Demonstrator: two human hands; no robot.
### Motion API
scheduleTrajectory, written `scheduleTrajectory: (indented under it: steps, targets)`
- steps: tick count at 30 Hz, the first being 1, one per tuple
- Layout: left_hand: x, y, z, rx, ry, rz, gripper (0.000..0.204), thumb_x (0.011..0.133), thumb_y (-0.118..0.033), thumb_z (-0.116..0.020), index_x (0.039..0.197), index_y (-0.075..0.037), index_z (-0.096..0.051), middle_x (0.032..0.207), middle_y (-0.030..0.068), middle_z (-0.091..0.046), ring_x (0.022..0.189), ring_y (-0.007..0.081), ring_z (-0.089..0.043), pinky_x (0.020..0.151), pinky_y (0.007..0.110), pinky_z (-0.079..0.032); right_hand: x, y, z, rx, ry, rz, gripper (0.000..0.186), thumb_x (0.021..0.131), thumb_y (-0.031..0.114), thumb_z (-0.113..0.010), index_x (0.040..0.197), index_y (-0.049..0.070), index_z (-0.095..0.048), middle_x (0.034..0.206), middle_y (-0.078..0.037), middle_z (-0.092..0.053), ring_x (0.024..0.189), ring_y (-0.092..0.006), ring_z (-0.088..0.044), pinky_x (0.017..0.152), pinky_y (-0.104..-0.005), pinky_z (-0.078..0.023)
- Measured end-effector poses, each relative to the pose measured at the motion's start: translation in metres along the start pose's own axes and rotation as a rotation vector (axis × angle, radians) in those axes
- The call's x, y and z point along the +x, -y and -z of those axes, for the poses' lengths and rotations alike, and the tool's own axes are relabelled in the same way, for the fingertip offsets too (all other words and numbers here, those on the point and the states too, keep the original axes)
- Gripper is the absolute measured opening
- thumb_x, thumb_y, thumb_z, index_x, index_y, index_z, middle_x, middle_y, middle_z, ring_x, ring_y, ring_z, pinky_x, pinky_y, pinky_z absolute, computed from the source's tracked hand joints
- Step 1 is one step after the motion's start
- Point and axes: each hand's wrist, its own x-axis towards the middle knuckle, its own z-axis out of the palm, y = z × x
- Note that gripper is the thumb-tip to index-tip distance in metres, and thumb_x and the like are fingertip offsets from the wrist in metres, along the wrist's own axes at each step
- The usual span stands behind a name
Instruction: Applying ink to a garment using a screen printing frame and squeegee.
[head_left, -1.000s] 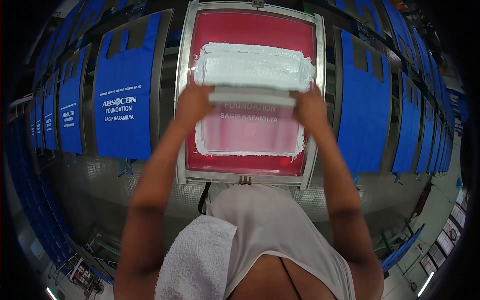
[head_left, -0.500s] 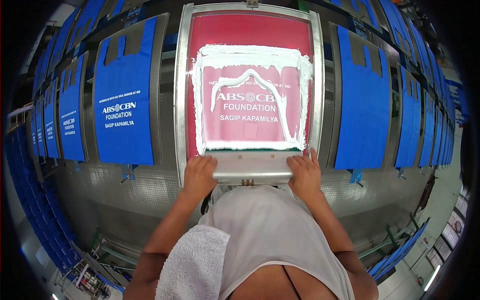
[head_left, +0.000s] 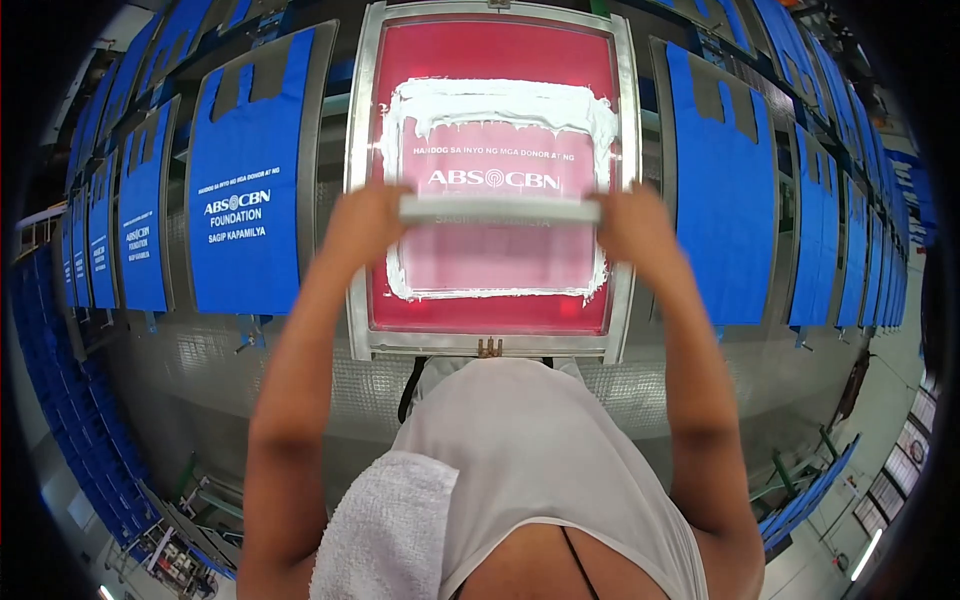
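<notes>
A screen-printing frame (head_left: 440, 344) of silver metal lies in front of me, with red mesh (head_left: 500, 52) stretched in it. White ink (head_left: 505, 105) borders the paler middle of the mesh, thickest along the far side. Across that middle runs a squeegee (head_left: 500, 210) with a pale, narrow bar, its blade hidden from above. My left hand (head_left: 372, 222) is closed round its left end, and my right hand (head_left: 636, 225) round its right end. Both hands are slightly blurred. White lettering shows through the mesh beyond the bar.
Blue bags with cut-out handles lie on flat boards to both sides: a printed bag (head_left: 240, 215) at left, an unprinted bag (head_left: 722, 200) at right. More boards with bags line up beyond each. A metal surface (head_left: 220, 365) runs below them. A white towel (head_left: 385, 525) hangs over my left shoulder.
Both hands and the squeegee have moved away from me, from the near edge of the mesh to its middle. The looping strand of white ink over the lettering is gone.
</notes>
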Motion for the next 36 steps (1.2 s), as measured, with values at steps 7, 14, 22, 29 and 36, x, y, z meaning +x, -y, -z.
scheduleTrajectory:
  steps: [7,14,22,29,36]
  targets:
    - [-0.095,0.001,-0.068,-0.037,-0.194,-0.285,0.041,0.052,-0.004,-0.073,0.093,-0.006,-0.064,0.095,0.0119,-0.063,0.088,0.0301,-0.059,0.079,0.041,-0.045,-0.080,0.044,-0.067,0.191,-0.029,-0.034,0.043,0.055,-0.004,-0.062,0.095,0.010,-0.064,0.090,-0.009,-0.065,0.089,-0.0281,-0.060,0.107,-0.0480,-0.031]
    - [0.103,0.016,0.005,0.081,-0.187,-0.119,0.034,0.065,-0.027,-0.076,0.094,-0.012,-0.068,0.078,0.0154,-0.065,0.078,0.0328,-0.064,0.073,0.043,-0.051,0.101,-0.025,-0.010,0.052,-0.167,-0.003,0.033,0.064,0.011,-0.061,0.096,0.013,-0.067,0.080,-0.014,-0.066,0.082,-0.0296,-0.064,0.094,-0.0433,-0.043]
    - [0.097,-0.002,0.051,0.105,-0.767,-0.261,0.049,0.070,-0.032,-0.074,0.106,-0.003,-0.060,0.108,0.0176,-0.061,0.099,0.0351,-0.058,0.085,0.040,-0.046,0.143,-0.057,0.069,0.170,-0.059,0.084,0.047,0.062,0.011,-0.056,0.109,0.009,-0.066,0.097,-0.020,-0.065,0.094,-0.0345,-0.062,0.084,-0.0403,-0.050]
    - [-0.125,-0.028,-0.060,-0.439,0.434,0.064,0.030,0.088,-0.032,-0.060,0.097,-0.005,-0.065,0.075,0.0106,-0.063,0.074,0.0198,-0.060,0.071,0.034,-0.048,0.185,-0.063,0.059,0.173,-0.020,0.176,0.049,0.058,0.016,-0.067,0.106,0.002,-0.064,0.094,-0.022,-0.065,0.091,-0.0345,-0.063,0.082,-0.0374,-0.049]
    - [-0.185,-0.052,-0.183,-1.316,0.456,0.401,0.035,0.091,-0.034,-0.059,0.085,-0.001,-0.066,0.069,0.0007,-0.059,0.066,0.0069,-0.050,0.060,0.026,-0.043,0.200,-0.027,0.049,0.173,-0.031,0.228,0.055,0.061,0.014,-0.062,0.115,0.005,-0.061,0.107,-0.020,-0.063,0.104,-0.0344,-0.058,0.092,-0.0375,-0.045]
